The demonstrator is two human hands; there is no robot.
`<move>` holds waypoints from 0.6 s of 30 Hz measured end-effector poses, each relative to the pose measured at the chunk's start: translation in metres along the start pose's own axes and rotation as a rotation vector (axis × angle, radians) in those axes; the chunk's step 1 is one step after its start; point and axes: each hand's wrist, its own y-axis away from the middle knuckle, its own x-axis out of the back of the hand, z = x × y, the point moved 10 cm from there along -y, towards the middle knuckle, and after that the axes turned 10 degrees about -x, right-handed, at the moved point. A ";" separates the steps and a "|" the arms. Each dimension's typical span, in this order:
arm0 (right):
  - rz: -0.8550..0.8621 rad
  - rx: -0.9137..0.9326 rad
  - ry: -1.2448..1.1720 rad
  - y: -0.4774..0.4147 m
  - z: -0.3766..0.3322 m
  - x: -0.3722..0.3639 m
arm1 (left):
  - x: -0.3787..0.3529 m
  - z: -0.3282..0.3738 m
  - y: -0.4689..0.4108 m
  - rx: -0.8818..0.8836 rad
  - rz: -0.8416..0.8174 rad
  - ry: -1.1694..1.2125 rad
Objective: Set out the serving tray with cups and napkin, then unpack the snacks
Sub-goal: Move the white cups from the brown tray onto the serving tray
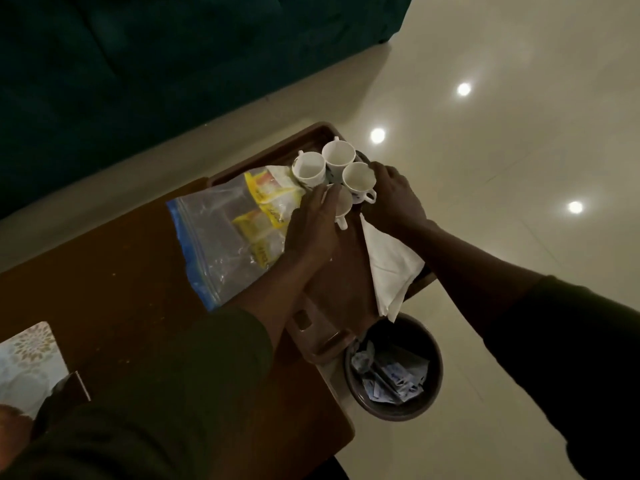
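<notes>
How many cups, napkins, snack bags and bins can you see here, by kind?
White cups: 4
White napkin: 1
Clear zip bag of snacks: 1
Waste bin: 1
Total: 7

Left hand [313,223] covers most of the nearest cup [341,206]; its hold on it cannot be told. Snack packet [266,199] print illegible. Patterned box [26,362] cut off at left edge.

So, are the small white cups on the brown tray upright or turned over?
Upright. The small white cups show open mouths and pale, empty-looking insides; they stand clustered on the brown tray.
</notes>
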 end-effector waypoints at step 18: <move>-0.048 0.037 0.135 -0.032 -0.003 -0.019 | -0.018 -0.005 -0.020 -0.059 0.002 -0.066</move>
